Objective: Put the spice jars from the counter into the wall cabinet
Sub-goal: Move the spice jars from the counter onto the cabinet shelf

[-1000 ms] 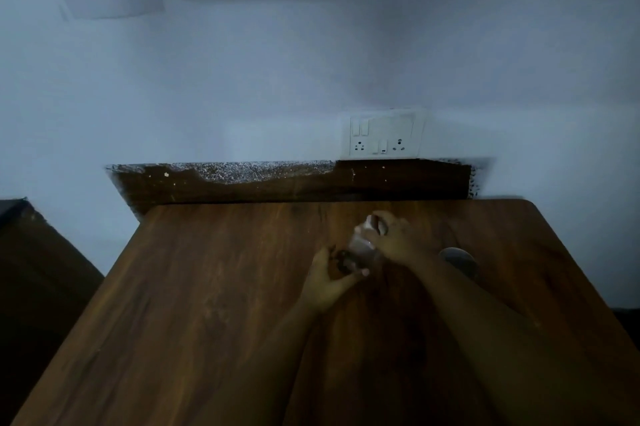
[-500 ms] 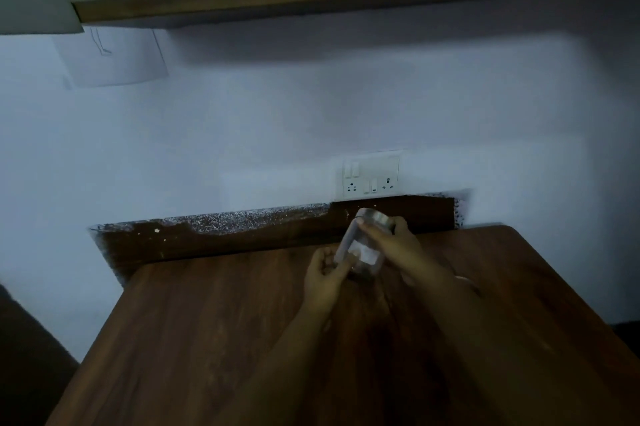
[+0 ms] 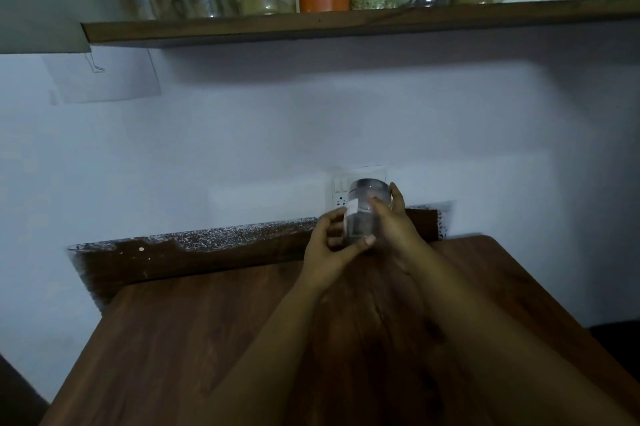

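While raised above the counter (image 3: 207, 339), left hand (image 3: 327, 252) and right hand (image 3: 394, 224) clasp the jar (image 3: 363, 214).

Single head view (wide-angle) — forward, slightly down, near counter (image 3: 173, 339) and wall shelf (image 3: 346, 23).

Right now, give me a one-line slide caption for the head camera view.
Both hands, left hand and right hand, hold a jar above the table, below a shelf of labelled jars.

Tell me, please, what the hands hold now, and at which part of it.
Both hands hold one clear spice jar above the counter. The right hand wraps its side; the left hand supports its lower part, thumb under the base.
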Action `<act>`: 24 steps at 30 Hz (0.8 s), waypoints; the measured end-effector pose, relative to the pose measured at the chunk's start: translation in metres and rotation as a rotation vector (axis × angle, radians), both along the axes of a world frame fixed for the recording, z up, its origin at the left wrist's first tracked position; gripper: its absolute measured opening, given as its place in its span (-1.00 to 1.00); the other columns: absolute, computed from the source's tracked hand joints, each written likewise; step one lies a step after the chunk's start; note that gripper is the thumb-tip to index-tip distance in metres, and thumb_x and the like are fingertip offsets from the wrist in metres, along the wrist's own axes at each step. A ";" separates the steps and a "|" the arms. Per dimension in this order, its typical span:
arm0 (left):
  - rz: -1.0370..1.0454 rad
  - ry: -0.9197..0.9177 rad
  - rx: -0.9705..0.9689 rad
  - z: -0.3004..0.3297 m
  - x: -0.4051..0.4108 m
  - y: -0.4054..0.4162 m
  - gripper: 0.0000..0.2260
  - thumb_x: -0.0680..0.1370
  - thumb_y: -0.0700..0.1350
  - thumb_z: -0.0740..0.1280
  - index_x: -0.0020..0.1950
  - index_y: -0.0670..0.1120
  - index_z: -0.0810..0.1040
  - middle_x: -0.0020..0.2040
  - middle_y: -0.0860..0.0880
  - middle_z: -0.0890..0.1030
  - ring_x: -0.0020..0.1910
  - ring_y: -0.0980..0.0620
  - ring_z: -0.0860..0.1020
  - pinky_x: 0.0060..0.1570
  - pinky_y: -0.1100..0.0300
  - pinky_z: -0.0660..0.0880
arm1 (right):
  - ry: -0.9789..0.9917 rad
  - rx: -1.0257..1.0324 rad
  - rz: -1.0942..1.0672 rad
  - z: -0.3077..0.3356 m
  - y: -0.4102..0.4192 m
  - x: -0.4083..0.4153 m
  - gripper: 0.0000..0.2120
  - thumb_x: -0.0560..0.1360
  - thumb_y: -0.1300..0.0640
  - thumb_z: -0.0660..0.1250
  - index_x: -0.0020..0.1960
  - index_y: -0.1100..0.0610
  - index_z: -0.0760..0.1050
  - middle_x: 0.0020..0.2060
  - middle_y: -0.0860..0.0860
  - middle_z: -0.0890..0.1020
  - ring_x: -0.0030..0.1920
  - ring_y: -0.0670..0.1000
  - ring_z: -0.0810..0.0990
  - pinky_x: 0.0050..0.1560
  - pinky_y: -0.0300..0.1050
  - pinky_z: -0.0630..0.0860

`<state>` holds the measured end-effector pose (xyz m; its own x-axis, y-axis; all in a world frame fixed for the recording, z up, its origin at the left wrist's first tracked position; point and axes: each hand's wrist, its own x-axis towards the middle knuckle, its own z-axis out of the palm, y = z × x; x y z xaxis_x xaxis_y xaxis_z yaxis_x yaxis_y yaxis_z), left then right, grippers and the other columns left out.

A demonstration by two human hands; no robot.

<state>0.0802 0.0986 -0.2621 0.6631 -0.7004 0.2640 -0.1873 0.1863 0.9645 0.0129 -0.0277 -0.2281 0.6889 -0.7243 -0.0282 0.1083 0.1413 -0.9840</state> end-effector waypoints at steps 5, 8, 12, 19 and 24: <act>-0.219 0.242 -0.064 0.026 0.007 0.007 -0.17 0.26 -0.14 0.58 0.46 0.10 0.31 0.33 -0.13 0.47 0.22 -0.05 0.56 0.09 0.11 0.58 | -0.163 0.129 0.222 0.006 0.001 -0.011 -0.27 0.43 -0.17 0.35 0.52 -0.12 0.14 0.34 0.17 0.47 0.24 0.21 0.56 0.00 0.06 0.59; -0.092 -0.064 -0.035 0.032 0.006 0.006 -0.15 0.31 -0.18 0.60 0.49 0.13 0.26 0.35 -0.03 0.45 0.25 0.03 0.52 0.10 0.15 0.57 | -0.100 -0.036 0.341 0.013 0.004 -0.018 -0.25 0.39 -0.03 0.46 0.48 -0.17 0.17 0.26 0.08 0.57 0.19 0.15 0.61 0.11 0.14 0.58; 0.037 -0.339 -0.038 0.033 0.007 0.003 -0.09 0.27 -0.06 0.62 0.51 0.10 0.23 0.36 0.05 0.40 0.31 0.07 0.47 0.19 0.03 0.56 | -0.071 -0.130 0.291 0.016 0.007 -0.021 -0.08 0.35 0.27 0.53 0.49 -0.23 0.13 0.21 0.10 0.57 0.15 0.10 0.64 0.06 0.08 0.62; -0.021 -0.307 -0.067 0.051 0.001 0.004 -0.13 0.32 -0.13 0.61 0.51 0.10 0.22 0.41 0.05 0.37 0.32 0.08 0.45 0.02 0.34 0.55 | -0.107 -0.171 0.245 0.033 0.009 -0.032 -0.06 0.35 0.28 0.54 0.50 -0.24 0.13 0.22 0.08 0.54 0.16 0.07 0.62 -0.06 -0.06 0.64; -0.097 -0.152 -0.076 0.065 -0.007 -0.002 -0.06 0.39 -0.11 0.56 0.50 0.31 -0.01 0.50 0.00 0.27 0.38 -0.01 0.43 0.20 0.19 0.51 | -0.112 -0.226 0.219 0.058 -0.008 -0.047 -0.14 0.33 0.25 0.55 0.46 -0.19 0.22 0.25 0.03 0.53 0.21 0.06 0.57 0.03 -0.01 0.63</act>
<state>0.0733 0.0967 -0.1974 0.5416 -0.7334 0.4108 -0.3072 0.2823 0.9088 -0.0339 -0.0355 -0.1701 0.8189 -0.5376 0.2010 0.2088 -0.0471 -0.9768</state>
